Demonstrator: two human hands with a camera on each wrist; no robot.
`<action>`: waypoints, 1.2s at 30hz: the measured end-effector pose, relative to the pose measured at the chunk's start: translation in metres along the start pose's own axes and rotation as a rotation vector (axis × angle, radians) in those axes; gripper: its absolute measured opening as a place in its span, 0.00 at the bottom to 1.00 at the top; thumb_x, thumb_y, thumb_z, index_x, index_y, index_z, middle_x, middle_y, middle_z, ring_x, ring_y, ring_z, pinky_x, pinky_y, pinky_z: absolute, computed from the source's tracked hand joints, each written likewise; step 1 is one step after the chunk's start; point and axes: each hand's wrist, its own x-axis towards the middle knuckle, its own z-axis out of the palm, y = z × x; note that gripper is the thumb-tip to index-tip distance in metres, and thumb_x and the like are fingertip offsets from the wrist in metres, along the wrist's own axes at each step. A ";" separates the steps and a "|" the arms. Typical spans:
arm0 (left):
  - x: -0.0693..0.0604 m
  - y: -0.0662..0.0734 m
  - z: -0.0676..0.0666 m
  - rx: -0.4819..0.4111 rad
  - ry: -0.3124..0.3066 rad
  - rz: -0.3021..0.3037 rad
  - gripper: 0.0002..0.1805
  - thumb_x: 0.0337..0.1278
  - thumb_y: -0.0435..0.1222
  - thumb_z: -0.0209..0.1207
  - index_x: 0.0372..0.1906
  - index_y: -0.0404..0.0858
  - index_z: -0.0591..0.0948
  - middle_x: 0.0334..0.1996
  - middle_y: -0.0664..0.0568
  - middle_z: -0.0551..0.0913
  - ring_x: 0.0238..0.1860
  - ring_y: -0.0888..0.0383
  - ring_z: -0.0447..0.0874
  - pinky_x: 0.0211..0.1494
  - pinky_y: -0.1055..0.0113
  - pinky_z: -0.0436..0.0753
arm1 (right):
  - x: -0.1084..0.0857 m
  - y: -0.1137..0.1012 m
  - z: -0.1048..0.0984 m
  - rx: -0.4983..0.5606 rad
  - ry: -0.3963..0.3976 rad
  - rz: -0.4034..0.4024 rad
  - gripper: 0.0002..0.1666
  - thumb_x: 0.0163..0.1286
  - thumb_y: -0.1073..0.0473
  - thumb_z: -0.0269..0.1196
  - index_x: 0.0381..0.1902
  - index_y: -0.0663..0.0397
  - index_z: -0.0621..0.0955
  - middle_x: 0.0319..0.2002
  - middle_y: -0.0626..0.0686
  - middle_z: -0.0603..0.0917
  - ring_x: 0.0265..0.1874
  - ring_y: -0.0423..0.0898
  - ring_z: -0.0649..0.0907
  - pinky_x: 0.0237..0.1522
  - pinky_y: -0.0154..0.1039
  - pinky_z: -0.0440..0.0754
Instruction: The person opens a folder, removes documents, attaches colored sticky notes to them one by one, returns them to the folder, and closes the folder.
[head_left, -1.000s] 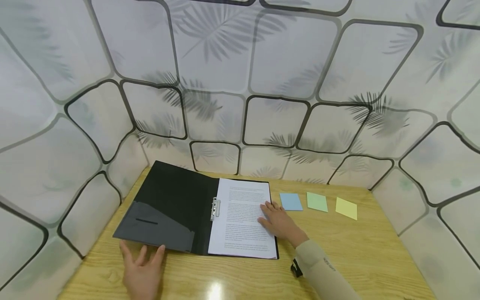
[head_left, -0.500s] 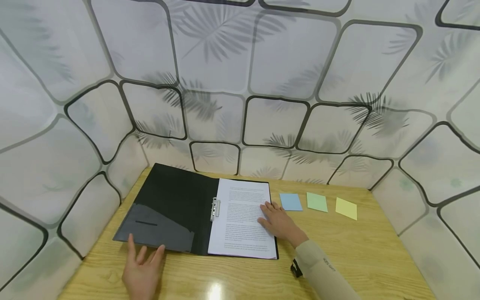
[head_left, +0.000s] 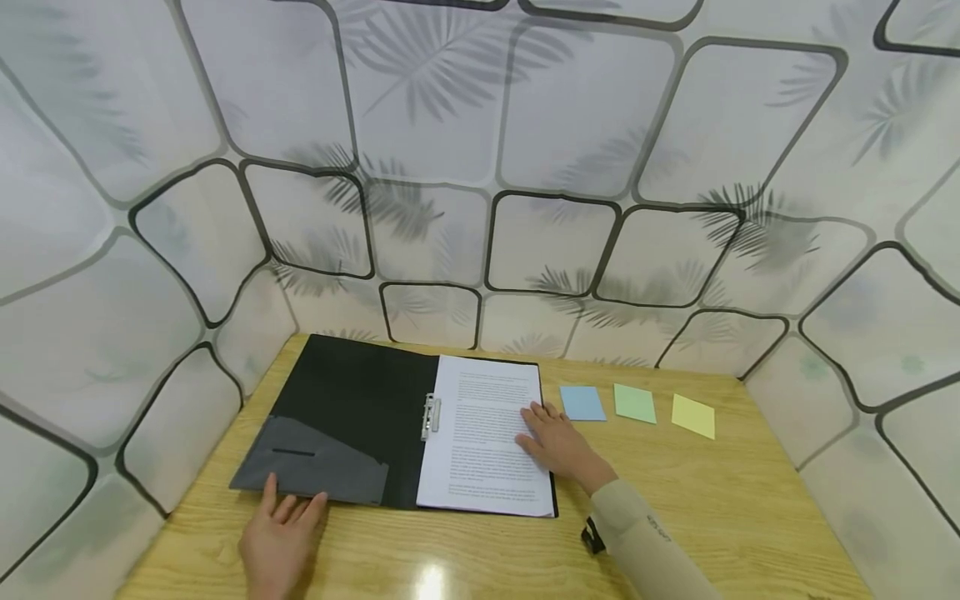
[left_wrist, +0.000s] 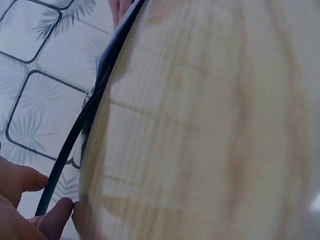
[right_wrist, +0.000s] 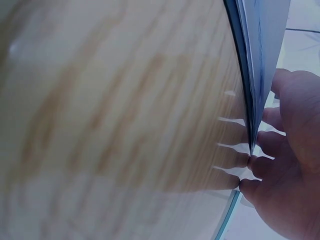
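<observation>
head view has the left hand (head_left: 277,542) pinching the near edge of an open black clip folder (head_left: 360,392) between barely parted fingers; the right hand (head_left: 558,446) rests straight, spread fingers on its printed sheets (head_left: 480,442), gripping nothing; three sticky notes (head_left: 635,403) lie on the counter (head_left: 465,554) right of those fingertips

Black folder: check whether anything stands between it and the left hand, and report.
Nothing visible does: the left hand is at the near edge of the black folder, its fingers touching it.
</observation>
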 end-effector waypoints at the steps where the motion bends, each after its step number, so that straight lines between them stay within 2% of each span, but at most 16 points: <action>1: 0.000 -0.001 0.000 0.113 0.024 0.043 0.57 0.69 0.42 0.69 0.85 0.50 0.39 0.82 0.32 0.55 0.78 0.37 0.67 0.56 0.65 0.89 | 0.000 0.000 0.000 0.002 0.001 0.001 0.37 0.86 0.45 0.52 0.81 0.62 0.65 0.81 0.67 0.61 0.82 0.69 0.57 0.79 0.70 0.58; 4: -0.003 -0.001 -0.002 0.509 0.125 0.178 0.55 0.64 0.47 0.72 0.84 0.34 0.51 0.64 0.27 0.80 0.60 0.35 0.86 0.53 0.53 0.90 | 0.000 0.000 0.000 0.008 0.004 0.002 0.37 0.85 0.45 0.53 0.80 0.62 0.65 0.81 0.67 0.61 0.82 0.69 0.57 0.79 0.70 0.58; 6: -0.005 0.001 -0.003 0.652 0.140 0.228 0.54 0.64 0.50 0.71 0.82 0.27 0.56 0.54 0.33 0.88 0.51 0.38 0.91 0.56 0.45 0.87 | -0.001 0.000 0.000 0.012 0.006 0.000 0.37 0.85 0.45 0.53 0.80 0.63 0.65 0.81 0.68 0.61 0.82 0.70 0.57 0.79 0.70 0.58; 7: -0.005 0.002 -0.003 0.691 0.129 0.242 0.53 0.65 0.51 0.70 0.80 0.25 0.58 0.50 0.35 0.90 0.48 0.40 0.92 0.56 0.43 0.86 | -0.001 0.000 -0.001 0.012 0.005 -0.002 0.37 0.85 0.45 0.53 0.80 0.63 0.65 0.81 0.68 0.61 0.82 0.70 0.57 0.79 0.70 0.58; 13: -0.009 0.012 -0.002 0.774 0.025 0.280 0.44 0.71 0.49 0.65 0.77 0.22 0.64 0.34 0.46 0.94 0.29 0.54 0.93 0.59 0.40 0.84 | -0.001 0.000 -0.001 0.015 0.003 -0.005 0.37 0.86 0.46 0.53 0.80 0.64 0.66 0.81 0.68 0.61 0.82 0.70 0.57 0.80 0.69 0.57; 16: -0.008 0.016 -0.001 0.783 -0.011 0.305 0.40 0.72 0.46 0.64 0.75 0.22 0.67 0.27 0.51 0.93 0.23 0.59 0.90 0.56 0.46 0.87 | -0.001 0.000 0.000 0.017 0.002 -0.005 0.37 0.86 0.46 0.53 0.80 0.64 0.66 0.81 0.68 0.61 0.82 0.70 0.57 0.80 0.70 0.57; 20: -0.006 0.021 0.002 0.812 -0.064 0.355 0.35 0.73 0.45 0.64 0.71 0.22 0.73 0.19 0.53 0.89 0.18 0.57 0.86 0.40 0.62 0.89 | 0.000 -0.001 -0.001 0.015 0.001 -0.007 0.37 0.85 0.46 0.53 0.80 0.63 0.66 0.81 0.68 0.62 0.82 0.70 0.57 0.80 0.70 0.57; 23: -0.008 0.025 0.009 0.851 -0.096 0.457 0.29 0.72 0.41 0.65 0.67 0.24 0.79 0.19 0.52 0.89 0.16 0.58 0.84 0.27 0.66 0.83 | 0.000 -0.002 -0.001 0.010 0.008 -0.015 0.37 0.85 0.46 0.53 0.80 0.64 0.66 0.81 0.69 0.62 0.82 0.71 0.58 0.79 0.70 0.58; 26: -0.006 0.027 0.022 0.882 -0.114 0.667 0.22 0.68 0.36 0.68 0.61 0.28 0.84 0.26 0.49 0.92 0.20 0.61 0.86 0.23 0.71 0.80 | 0.001 -0.002 -0.001 0.006 0.012 -0.017 0.37 0.85 0.46 0.53 0.80 0.64 0.66 0.80 0.69 0.62 0.82 0.71 0.57 0.79 0.70 0.58; 28: -0.001 0.027 0.033 0.891 -0.141 0.815 0.19 0.65 0.33 0.71 0.59 0.30 0.87 0.32 0.46 0.93 0.23 0.59 0.88 0.24 0.70 0.82 | 0.001 -0.001 0.000 -0.007 0.007 -0.008 0.37 0.86 0.45 0.52 0.80 0.63 0.65 0.81 0.69 0.61 0.82 0.71 0.56 0.80 0.69 0.56; 29: 0.003 0.027 0.039 0.908 -0.167 0.866 0.20 0.64 0.33 0.71 0.59 0.31 0.87 0.31 0.46 0.92 0.23 0.58 0.87 0.26 0.70 0.83 | 0.001 -0.001 0.000 -0.014 0.004 -0.004 0.37 0.86 0.45 0.51 0.81 0.63 0.64 0.81 0.68 0.61 0.82 0.71 0.55 0.81 0.69 0.56; 30: 0.007 0.027 0.045 0.933 -0.188 0.910 0.20 0.64 0.33 0.71 0.59 0.32 0.87 0.35 0.43 0.92 0.28 0.53 0.90 0.31 0.67 0.86 | 0.001 -0.001 0.001 -0.017 0.005 -0.004 0.37 0.86 0.45 0.51 0.81 0.63 0.64 0.81 0.69 0.61 0.82 0.72 0.55 0.81 0.69 0.55; 31: 0.011 0.027 0.050 0.961 -0.221 0.929 0.21 0.65 0.35 0.71 0.60 0.32 0.86 0.39 0.41 0.92 0.34 0.49 0.92 0.37 0.62 0.90 | 0.001 -0.001 0.001 -0.025 0.005 -0.003 0.37 0.86 0.45 0.51 0.81 0.63 0.64 0.81 0.69 0.61 0.82 0.72 0.54 0.81 0.69 0.55; 33: 0.020 0.029 0.060 1.032 -0.310 0.914 0.23 0.70 0.38 0.68 0.65 0.34 0.83 0.51 0.36 0.90 0.50 0.39 0.90 0.52 0.48 0.90 | 0.001 -0.001 0.001 -0.031 0.007 -0.002 0.37 0.86 0.45 0.51 0.81 0.63 0.64 0.81 0.69 0.61 0.82 0.72 0.54 0.81 0.69 0.55; 34: 0.025 0.030 0.065 1.080 -0.352 0.894 0.25 0.72 0.41 0.66 0.68 0.34 0.81 0.57 0.33 0.87 0.57 0.34 0.87 0.59 0.43 0.86 | 0.001 -0.001 0.001 -0.029 0.011 -0.004 0.37 0.86 0.45 0.51 0.81 0.64 0.64 0.81 0.69 0.61 0.82 0.72 0.55 0.81 0.69 0.55; 36: 0.035 0.032 0.075 1.159 -0.422 0.858 0.28 0.76 0.45 0.62 0.72 0.36 0.78 0.70 0.29 0.77 0.73 0.27 0.70 0.74 0.31 0.70 | 0.000 -0.001 0.001 -0.031 0.010 -0.006 0.37 0.86 0.45 0.51 0.81 0.64 0.64 0.81 0.69 0.61 0.82 0.72 0.55 0.81 0.69 0.56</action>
